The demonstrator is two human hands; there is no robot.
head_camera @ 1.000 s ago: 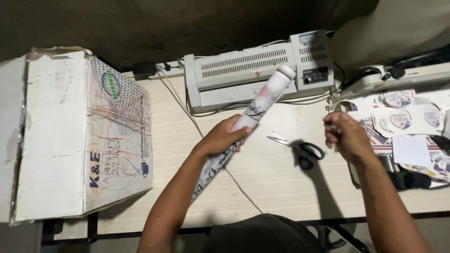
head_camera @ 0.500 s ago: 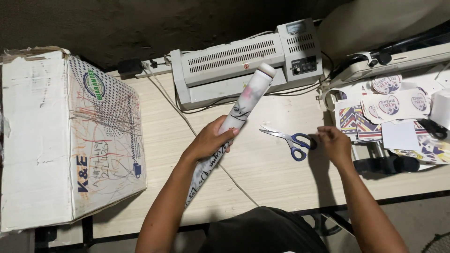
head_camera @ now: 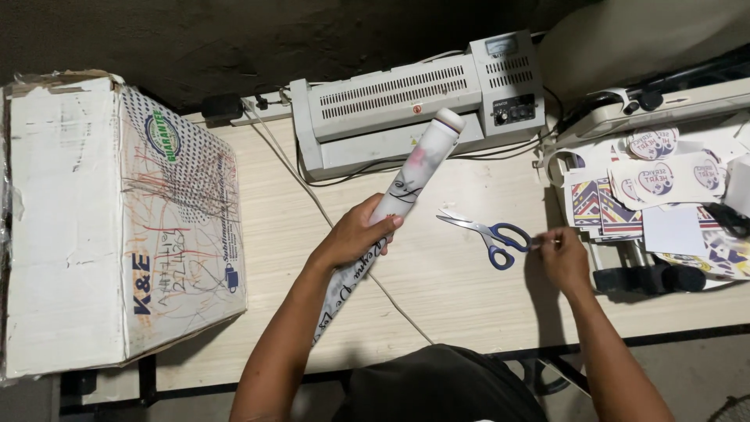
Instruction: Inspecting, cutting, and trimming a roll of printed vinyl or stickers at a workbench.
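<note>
My left hand (head_camera: pixel 355 234) grips a long rolled sheet (head_camera: pixel 414 176) of white printed paper, held slanted over the light wooden table (head_camera: pixel 461 289), its top end near the laminator (head_camera: pixel 406 109). My right hand (head_camera: pixel 562 258) rests on the table just right of the blue-handled scissors (head_camera: pixel 488 230), fingertips touching or almost touching the handle loops. The scissors lie on the table with the blades partly apart, pointing left.
A large white cardboard box (head_camera: pixel 117 219) fills the table's left side. A grey laminator stands at the back, with a cable (head_camera: pixel 328 219) running across the table. A stack of printed cut-out stickers (head_camera: pixel 664 187) and a paper trimmer (head_camera: pixel 656 105) lie at the right.
My right hand came down from above the table to the scissors' handles. The view shifted, and the rolled sheet stays in my left hand.
</note>
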